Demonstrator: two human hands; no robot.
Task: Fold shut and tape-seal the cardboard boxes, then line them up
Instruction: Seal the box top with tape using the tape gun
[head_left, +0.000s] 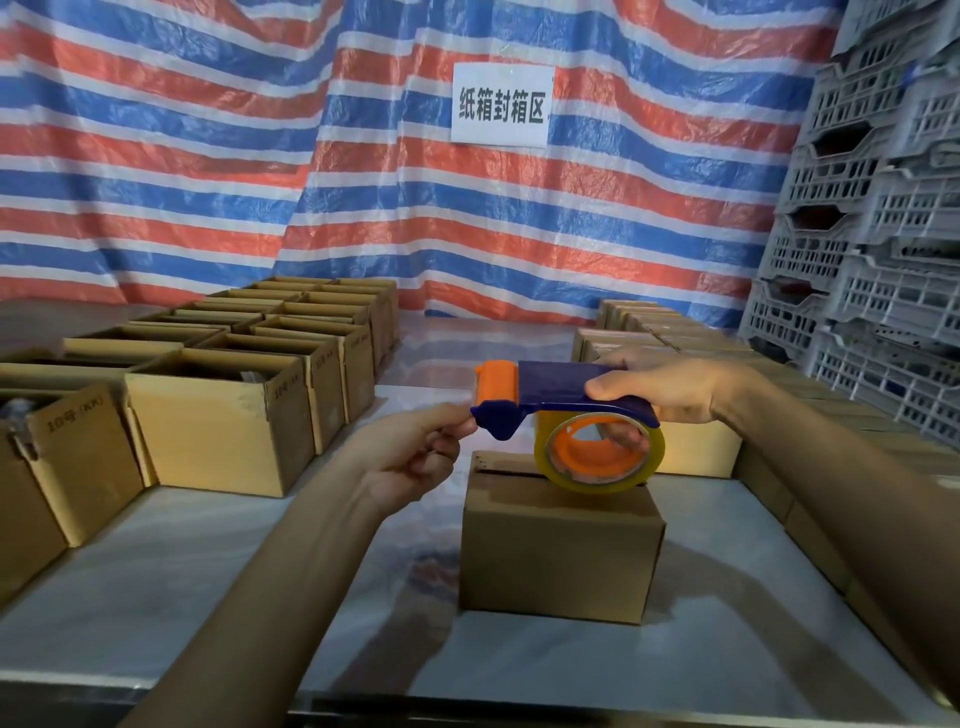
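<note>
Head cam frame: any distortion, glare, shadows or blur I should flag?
Head view: strong wide-angle bowing, the stacked grey crates lean inward at right; glossy table mirrors the striped tarp beside the closed cardboard box; soft forearm shadows fall on the table; white sign is bright and slightly soft; tape dispenser is sharp at centre.

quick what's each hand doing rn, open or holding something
Left hand: closed, thumb and fingertip pinching at the front tip of the tape dispenser.
Right hand: closed, gripping the tape dispenser's handle.
</note>
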